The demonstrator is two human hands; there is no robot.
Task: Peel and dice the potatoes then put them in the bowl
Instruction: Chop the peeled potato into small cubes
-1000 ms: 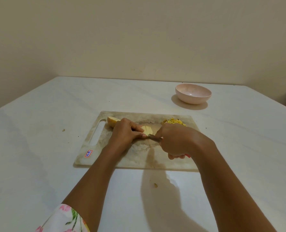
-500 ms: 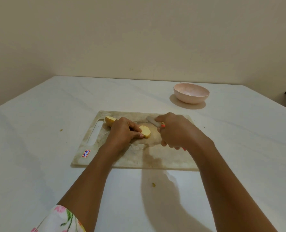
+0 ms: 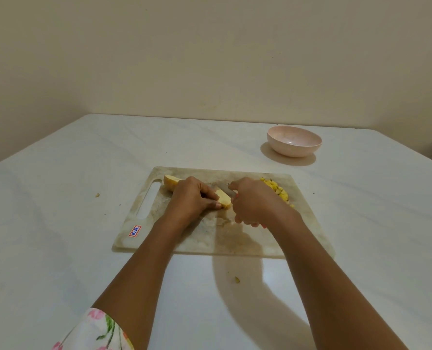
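the left hand (image 3: 193,198) pins a peeled potato piece (image 3: 223,198) flat so it won't roll; the right hand (image 3: 254,202) grips a knife (image 3: 226,189), blade just beside it to cut. another potato piece (image 3: 170,182) waits behind, a diced pile (image 3: 276,191) sits right on the cutting board (image 3: 210,238), and the pink bowl (image 3: 294,144) stands well apart.

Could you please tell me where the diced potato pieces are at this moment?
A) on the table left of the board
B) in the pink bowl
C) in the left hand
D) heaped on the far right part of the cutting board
D: the diced pieces lie heaped on the cutting board just beyond the right hand, and the bowl holds none.
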